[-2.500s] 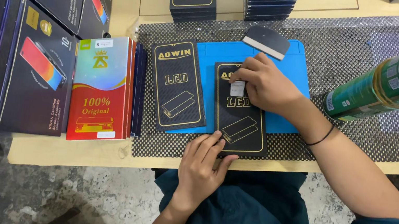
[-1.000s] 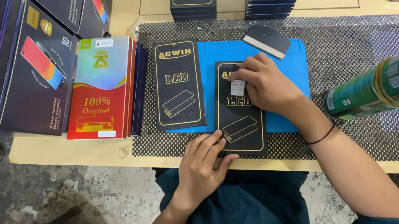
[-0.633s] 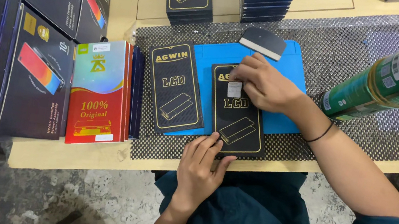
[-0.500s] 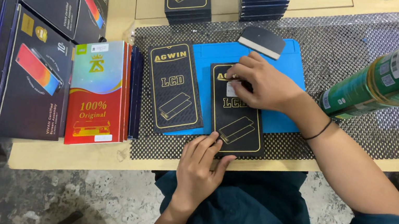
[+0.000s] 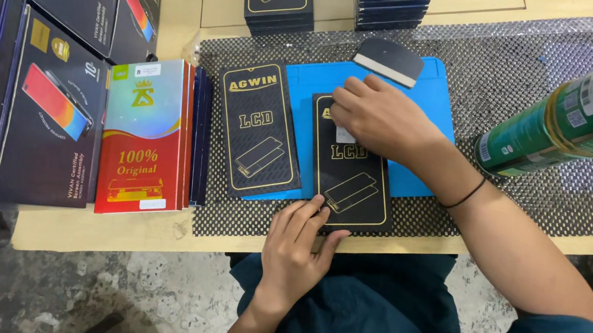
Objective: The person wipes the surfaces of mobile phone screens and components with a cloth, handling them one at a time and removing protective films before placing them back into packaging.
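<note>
We are steadying the black flat box on the blue mat: left hand pinning its near corner, fingers together, right hand pressing a small white label flat on top. The label's far edge is hidden, so we cannot tell whether it is fully stuck.

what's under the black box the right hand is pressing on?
The black box lies partly on a blue mat, its near end over the black mesh liner. The right hand presses a small white label; the left hand steadies the near end. Anything directly beneath is hidden.
</note>
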